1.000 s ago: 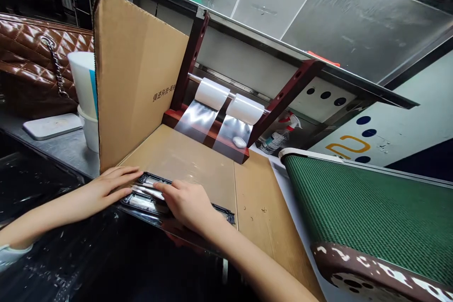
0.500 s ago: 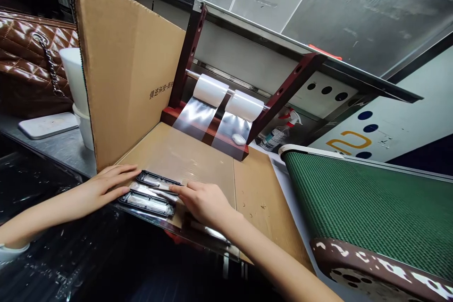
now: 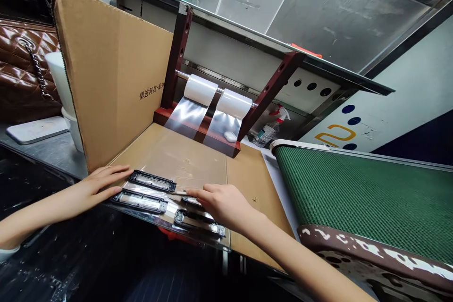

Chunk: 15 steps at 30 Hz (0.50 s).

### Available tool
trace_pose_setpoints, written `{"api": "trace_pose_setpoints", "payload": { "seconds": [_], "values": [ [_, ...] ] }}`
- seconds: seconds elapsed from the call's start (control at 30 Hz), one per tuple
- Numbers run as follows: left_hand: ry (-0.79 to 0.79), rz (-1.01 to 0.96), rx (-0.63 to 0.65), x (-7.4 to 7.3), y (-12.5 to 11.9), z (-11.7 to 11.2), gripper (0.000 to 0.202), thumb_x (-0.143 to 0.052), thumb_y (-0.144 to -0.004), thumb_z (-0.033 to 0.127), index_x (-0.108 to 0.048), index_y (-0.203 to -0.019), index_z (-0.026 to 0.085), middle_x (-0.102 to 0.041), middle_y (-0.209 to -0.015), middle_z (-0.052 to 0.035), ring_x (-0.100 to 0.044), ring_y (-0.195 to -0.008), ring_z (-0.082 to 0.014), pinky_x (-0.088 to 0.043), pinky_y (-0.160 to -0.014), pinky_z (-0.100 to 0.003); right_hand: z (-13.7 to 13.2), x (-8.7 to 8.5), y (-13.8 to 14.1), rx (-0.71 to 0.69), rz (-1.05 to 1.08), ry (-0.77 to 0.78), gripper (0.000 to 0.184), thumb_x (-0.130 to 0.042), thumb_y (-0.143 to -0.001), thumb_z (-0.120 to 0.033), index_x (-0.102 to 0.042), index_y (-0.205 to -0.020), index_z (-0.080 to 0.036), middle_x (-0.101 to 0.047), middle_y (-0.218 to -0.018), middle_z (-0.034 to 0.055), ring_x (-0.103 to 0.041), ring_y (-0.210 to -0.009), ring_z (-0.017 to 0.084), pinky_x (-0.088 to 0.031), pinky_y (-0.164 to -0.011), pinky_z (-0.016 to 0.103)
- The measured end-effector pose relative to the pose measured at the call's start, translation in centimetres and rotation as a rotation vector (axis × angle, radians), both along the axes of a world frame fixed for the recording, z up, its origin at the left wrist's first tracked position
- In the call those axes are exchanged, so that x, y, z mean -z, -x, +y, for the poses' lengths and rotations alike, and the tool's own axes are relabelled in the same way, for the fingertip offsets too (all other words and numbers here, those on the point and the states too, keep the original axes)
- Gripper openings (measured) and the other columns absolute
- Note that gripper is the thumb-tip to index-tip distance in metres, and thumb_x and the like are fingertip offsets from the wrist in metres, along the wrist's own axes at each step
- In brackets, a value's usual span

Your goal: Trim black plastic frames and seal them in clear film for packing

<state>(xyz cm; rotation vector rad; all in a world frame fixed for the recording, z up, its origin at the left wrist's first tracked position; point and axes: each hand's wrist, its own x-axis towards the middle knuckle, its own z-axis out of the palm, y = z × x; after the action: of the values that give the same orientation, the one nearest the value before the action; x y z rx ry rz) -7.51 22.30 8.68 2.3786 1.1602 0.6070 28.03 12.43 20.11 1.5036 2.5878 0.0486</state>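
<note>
Off to the right now, nearest in, with the right hand (image 3: 226,204): drawn along from over the middle of the row, thumb and fingertips pinched together on a thin pale tool (image 3: 176,193), pointing back towards the gap between the two pairs. Freshly uncovered by that slide, down at the front edge: the front right frame (image 3: 200,223), black, long and narrow, flat beside the front left frame (image 3: 139,200). Hardly any shift over at the left hand (image 3: 95,185): fingers spread apart, clamped on nothing, set at the left ends and seemingly touching.

Just behind, in the second row: the rear left frame (image 3: 153,180), fully in sight, and the rear right frame (image 3: 191,201), only partly so, tucked under the right hand. Meaning, by the look of it, a move of attention away from the left pair and towards the right end of the rear row.

Beneath all four, glossy clear sheeting (image 3: 203,170) over flat cardboard (image 3: 247,184). Further back, no change to report: an upright cardboard panel (image 3: 109,71) on the left, a green conveyor belt (image 3: 354,193) on the right, two film rolls (image 3: 201,89) in a dark red stand (image 3: 272,88), and beyond, a spray bottle (image 3: 267,133).
</note>
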Motion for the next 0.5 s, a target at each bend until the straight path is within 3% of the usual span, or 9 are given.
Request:
{"api": "trace_pose_setpoints", "payload": {
  "seconds": [0.17, 0.3, 0.4, 0.5],
  "values": [
    [0.019, 0.004, -0.005, -0.4, -0.2, -0.2, 0.064, -0.039, -0.091, 0.064, -0.055, -0.136, 0.021, -0.051, -0.148, -0.0058, -0.043, -0.137, -0.0309, -0.028, -0.114, -0.049, -0.6, -0.2, -0.6, -0.016, -0.015, -0.007, 0.033, -0.052, -0.097, -0.025, -0.061, -0.127, -0.034, -0.066, -0.078, 0.0003, -0.062, -0.065, 0.014, -0.029, -0.049, 0.024],
    [0.007, -0.002, -0.004, -0.2, -0.1, -0.2, 0.057, -0.041, -0.095, 0.056, -0.053, -0.137, 0.02, -0.052, -0.148, -0.0036, -0.042, -0.138, -0.028, -0.026, -0.115, -0.046, -1.6, -0.5, -1.0, -0.022, 0.144, -0.129, 0.03, -0.049, -0.098, -0.022, -0.064, -0.121, -0.032, -0.067, -0.081, 0.0011, -0.063, -0.069, 0.015, -0.039, -0.055, 0.021],
    [-0.004, -0.027, -0.001, 0.6, 0.2, 0.1, 0.052, -0.043, -0.097, 0.05, -0.049, -0.14, 0.022, -0.05, -0.149, 0.0001, -0.039, -0.139, -0.0251, -0.024, -0.116, -0.043, -3.4, 0.5, -3.0, 0.151, 0.464, -0.325, 0.039, -0.035, -0.099, -0.018, -0.059, -0.128, -0.03, -0.067, -0.093, 0.0038, -0.065, -0.082, 0.016, -0.049, -0.069, 0.023],
    [-0.006, -0.063, 0.005, 1.6, 0.2, 0.4, 0.052, -0.047, -0.094, 0.053, -0.05, -0.139, 0.025, -0.052, -0.148, 0.0027, -0.041, -0.138, -0.0248, -0.024, -0.115, -0.044, -6.0, 3.6, -6.8, 0.41, 0.663, -0.476, 0.046, -0.032, -0.098, -0.017, -0.047, -0.141, -0.025, -0.063, -0.1, 0.0072, -0.064, -0.091, 0.018, -0.053, -0.082, 0.03]
  ]
}}
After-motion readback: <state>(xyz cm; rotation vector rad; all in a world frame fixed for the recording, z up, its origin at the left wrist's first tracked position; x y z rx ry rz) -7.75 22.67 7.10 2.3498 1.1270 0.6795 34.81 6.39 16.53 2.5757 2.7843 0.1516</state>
